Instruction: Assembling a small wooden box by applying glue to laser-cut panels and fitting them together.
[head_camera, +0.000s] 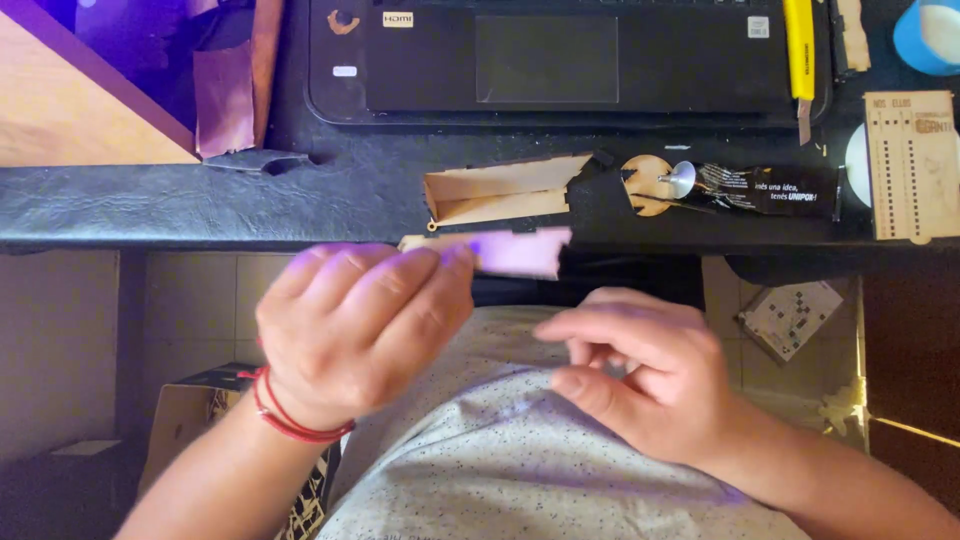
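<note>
one head-worn camera, looking straight down from above

the lens is sitting on the person's head and pointing steeply down over the lap, close to both hands, with the black desk edge running across the upper half and the laptop getting cut off at the top; tiled floor is showing below the desk. no second view is sharing the scene.

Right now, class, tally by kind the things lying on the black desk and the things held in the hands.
Laptop: 1
Glue tube: 1
Yellow craft knife: 1
Thin wooden pieces: 4, namely folded piece, round piece, perforated panel, and flat piece in the left hand
Total: 7
</note>
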